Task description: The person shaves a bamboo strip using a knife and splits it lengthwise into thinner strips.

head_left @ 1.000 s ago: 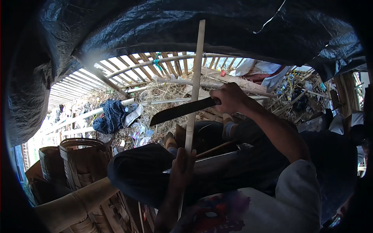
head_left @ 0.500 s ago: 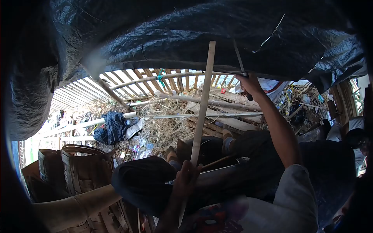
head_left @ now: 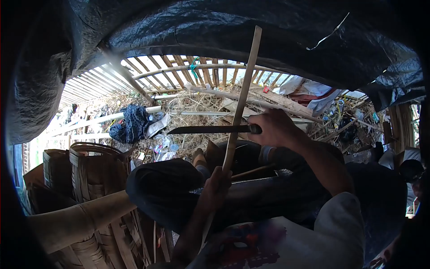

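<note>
A long, pale bamboo strip (head_left: 246,85) slants up in front of me, its top leaning right. My left hand (head_left: 216,187) is closed round its lower part, near my thigh. My right hand (head_left: 277,129) grips the short handle of a machete (head_left: 204,130), whose dark blade points left. The blade lies level across the strip, well above my left hand; whether it touches or only overlaps in view, I cannot tell. My bent knee (head_left: 154,181) is beside my left hand, in dark trousers.
Woven bamboo baskets (head_left: 96,172) and a thick bamboo pole (head_left: 85,219) stand at the lower left. Dark plastic sheeting (head_left: 268,49) hangs low overhead. Straw (head_left: 192,145), litter, a dark blue cloth (head_left: 132,123) and several poles cover the ground ahead, before a slatted fence (head_left: 179,74).
My right hand has come down and left, and the machete has swung from upright to level across the strip. My left hand and the strip have shifted slightly up.
</note>
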Available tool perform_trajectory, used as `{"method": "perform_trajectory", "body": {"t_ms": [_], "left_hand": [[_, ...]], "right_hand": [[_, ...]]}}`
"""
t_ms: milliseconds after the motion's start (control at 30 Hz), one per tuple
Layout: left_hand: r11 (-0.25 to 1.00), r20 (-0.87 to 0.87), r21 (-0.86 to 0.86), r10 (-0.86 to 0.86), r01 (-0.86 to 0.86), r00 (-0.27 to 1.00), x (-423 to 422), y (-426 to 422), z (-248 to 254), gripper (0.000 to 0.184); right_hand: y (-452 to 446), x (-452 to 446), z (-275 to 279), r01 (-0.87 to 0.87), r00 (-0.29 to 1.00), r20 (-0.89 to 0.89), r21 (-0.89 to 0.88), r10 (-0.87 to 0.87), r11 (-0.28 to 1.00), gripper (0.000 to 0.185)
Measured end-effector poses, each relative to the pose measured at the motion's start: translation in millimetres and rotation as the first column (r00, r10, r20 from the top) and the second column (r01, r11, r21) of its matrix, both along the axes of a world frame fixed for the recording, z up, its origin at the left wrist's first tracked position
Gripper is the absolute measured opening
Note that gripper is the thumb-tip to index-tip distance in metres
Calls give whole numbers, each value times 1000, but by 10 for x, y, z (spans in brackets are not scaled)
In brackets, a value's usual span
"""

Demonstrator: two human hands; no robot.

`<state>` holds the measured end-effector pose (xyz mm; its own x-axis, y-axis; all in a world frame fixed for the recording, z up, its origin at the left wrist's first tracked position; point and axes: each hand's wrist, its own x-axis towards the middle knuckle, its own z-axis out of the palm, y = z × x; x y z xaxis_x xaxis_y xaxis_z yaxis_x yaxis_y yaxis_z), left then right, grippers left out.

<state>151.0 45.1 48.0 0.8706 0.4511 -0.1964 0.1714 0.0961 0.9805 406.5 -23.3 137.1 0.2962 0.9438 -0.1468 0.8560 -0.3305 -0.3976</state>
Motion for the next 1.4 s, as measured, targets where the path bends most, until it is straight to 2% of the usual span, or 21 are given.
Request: {"method": "perform_trajectory", "body": {"t_ms": [67,100,133,167,200,267,300,367,467,667,800,867,900,967,1067,1267,1400], "left_hand": [[999,-52,-53,-16,13,999,57,9,63,11],[998,-58,-56,-17,14,998,67,3,70,11],[999,-42,43,-1,3,999,77,-2,72,10],[990,-24,142,12,-8,1000,89,-3,84,9],[990,-31,143,8,-3,999,109,0,126,9],[933,-175,356,7,56,985,157,4,266,9],[932,-183,357,3,64,983,177,0,302,9],[919,-318,384,35,95,948,201,-21,338,10],[896,-252,440,64,55,966,201,-61,294,11],[889,-314,455,104,53,944,180,-55,263,11],[872,-294,483,78,78,953,189,-35,275,12],[875,-356,471,73,112,932,193,-32,327,12],[874,-357,472,68,117,931,188,-38,329,12],[872,-288,484,80,74,954,160,-44,322,11],[861,-275,500,62,88,959,153,-33,259,11],[838,-258,539,61,91,964,209,-3,265,10],[836,-241,540,42,98,970,216,12,283,11]], "right_hand": [[4,-184,-75,-14,999,29,23,13,1000,29],[16,-256,-64,-18,1000,4,-42,18,999,29],[15,-308,-54,-22,1000,-20,-105,20,994,29],[-1,-332,-125,-33,998,42,-70,36,997,29],[9,-332,-110,-29,999,35,-69,32,997,29],[47,-318,-46,-47,997,-61,-153,38,987,30],[54,-317,-48,-43,997,-69,-150,33,988,30],[60,-321,-68,-31,1000,-8,-165,30,986,32],[87,-286,-171,-30,999,-21,-119,28,992,34],[161,-257,-378,-30,998,51,-161,39,986,29],[179,-226,-405,-59,998,11,-170,62,984,30],[152,-227,-461,-62,990,122,-46,67,997,29],[148,-180,-454,-57,991,120,-45,62,997,29],[167,-62,-420,-36,995,89,-139,49,990,28],[159,-37,-465,-29,996,78,-166,42,986,27],[169,6,-514,10,985,171,-84,4,996,26],[147,52,-494,-28,985,165,-79,41,996,27]]}}
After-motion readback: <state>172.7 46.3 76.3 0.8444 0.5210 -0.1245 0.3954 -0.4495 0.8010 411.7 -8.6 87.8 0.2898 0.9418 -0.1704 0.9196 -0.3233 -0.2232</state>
